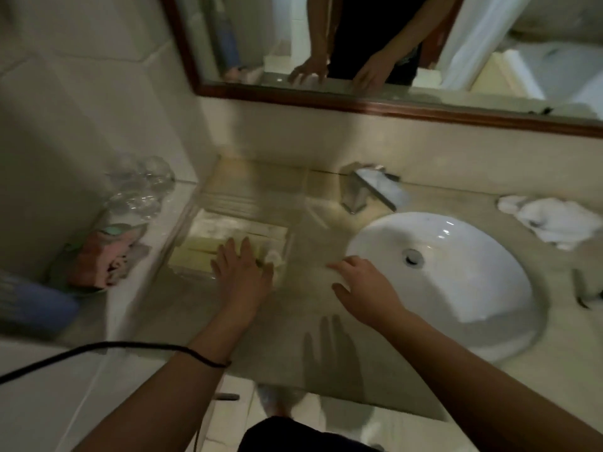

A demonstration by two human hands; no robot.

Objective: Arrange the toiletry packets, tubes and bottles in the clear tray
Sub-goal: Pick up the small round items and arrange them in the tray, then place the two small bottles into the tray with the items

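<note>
- Clear tray (183,223) sits on the bench (293,340) left of the sink (456,265), pale packets (195,252) inside.
- Left hand (241,272) lies flat on the packets, fingers (231,247) straight and apart.
- Right hand (367,287) hovers just left of the sink, fingers (339,265) loosely curled, empty.

Tiled wall (81,93), wood-framed mirror (359,102), marble counter (326,197), dim light
</note>
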